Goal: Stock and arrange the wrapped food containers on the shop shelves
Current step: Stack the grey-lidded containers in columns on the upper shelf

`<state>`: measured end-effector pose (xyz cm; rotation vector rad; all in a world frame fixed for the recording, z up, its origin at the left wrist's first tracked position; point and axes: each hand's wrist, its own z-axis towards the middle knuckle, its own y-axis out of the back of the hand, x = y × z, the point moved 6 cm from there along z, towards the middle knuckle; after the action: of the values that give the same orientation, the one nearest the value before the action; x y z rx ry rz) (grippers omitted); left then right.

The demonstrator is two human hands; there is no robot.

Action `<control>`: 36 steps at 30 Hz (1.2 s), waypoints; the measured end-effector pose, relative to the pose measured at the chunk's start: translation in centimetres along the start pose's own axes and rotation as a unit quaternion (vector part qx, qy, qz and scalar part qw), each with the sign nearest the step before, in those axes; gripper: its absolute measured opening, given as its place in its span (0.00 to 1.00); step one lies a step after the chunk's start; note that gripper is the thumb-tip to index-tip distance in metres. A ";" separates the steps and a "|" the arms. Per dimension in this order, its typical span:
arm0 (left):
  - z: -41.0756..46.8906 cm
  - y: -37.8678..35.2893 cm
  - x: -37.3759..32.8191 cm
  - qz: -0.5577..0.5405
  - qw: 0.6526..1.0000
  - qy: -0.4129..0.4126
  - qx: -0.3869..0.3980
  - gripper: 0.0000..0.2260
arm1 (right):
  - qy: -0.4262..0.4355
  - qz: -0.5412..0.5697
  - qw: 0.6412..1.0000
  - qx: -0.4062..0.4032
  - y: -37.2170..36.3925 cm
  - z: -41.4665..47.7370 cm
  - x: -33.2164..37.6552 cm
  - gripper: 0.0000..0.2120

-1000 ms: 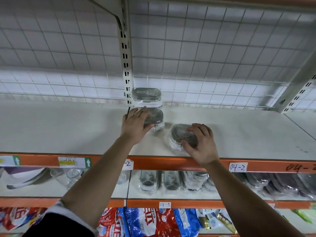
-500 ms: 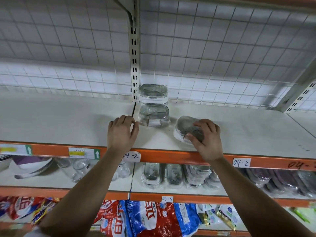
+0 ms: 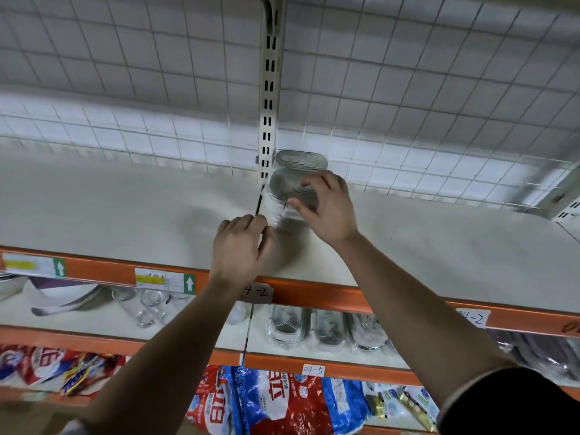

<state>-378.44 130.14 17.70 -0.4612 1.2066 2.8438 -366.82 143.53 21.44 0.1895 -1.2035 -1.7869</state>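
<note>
Clear wrap is glinting on the grey-lidded container (image 3: pixel 284 191) we are gripping in our right hand (image 3: pixel 326 208), fingers curled over its lid, beside the slotted upright (image 3: pixel 269 120) on the top shelf (image 3: pixel 125 215). Its long axis is running left to right, lid tilting toward us. Our left hand (image 3: pixel 240 249) is resting palm-down on the shelf, fingers loosely bent, holding nothing, with another container (image 3: pixel 301 159) sitting just behind.

The right hand (image 3: pixel 326 211) grips a wrapped container (image 3: pixel 284 191) in front of a second container (image 3: pixel 301 159) on the upper shelf (image 3: pixel 125 215); the left hand (image 3: pixel 240 249) rests alongside.
</note>
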 end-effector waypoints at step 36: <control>-18.1 -5.8 -9.6 -0.178 0.980 -0.025 0.084 0.12 | -0.177 0.087 0.980 0.013 -3.9 -30.1 -7.3 0.12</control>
<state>-363.75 122.42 4.39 -0.5340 1.2033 2.4178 -347.92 130.02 0.55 -0.2230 -1.4453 -1.6952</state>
